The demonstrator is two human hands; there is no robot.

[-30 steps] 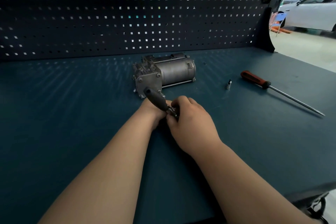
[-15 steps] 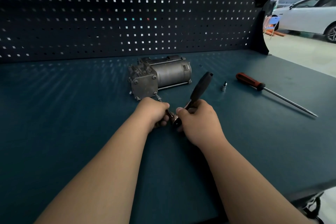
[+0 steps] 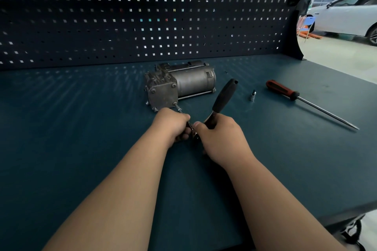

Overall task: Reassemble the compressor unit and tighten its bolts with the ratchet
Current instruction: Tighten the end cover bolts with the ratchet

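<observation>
The grey compressor unit (image 3: 179, 84) lies on the blue bench top (image 3: 81, 128), its square end plate facing me. A long bolt (image 3: 177, 108) sticks out of the plate's lower right corner. My left hand (image 3: 173, 124) grips the extension bar that runs from the bolt toward the ratchet head. My right hand (image 3: 218, 136) holds the ratchet (image 3: 224, 96) near its head. The black handle points up and to the right, away from me. The ratchet head itself is hidden between my hands.
A small silver socket bit (image 3: 253, 96) stands right of the ratchet handle. A red-handled screwdriver (image 3: 285, 90) lies further right, shaft pointing to the bench's right edge. A dark pegboard (image 3: 142, 16) walls off the back. A white car (image 3: 346, 16) stands beyond.
The ratchet handle has swung from the left, over my left hand, across to the right. Both hands stay at the bolt in front of the compressor.
</observation>
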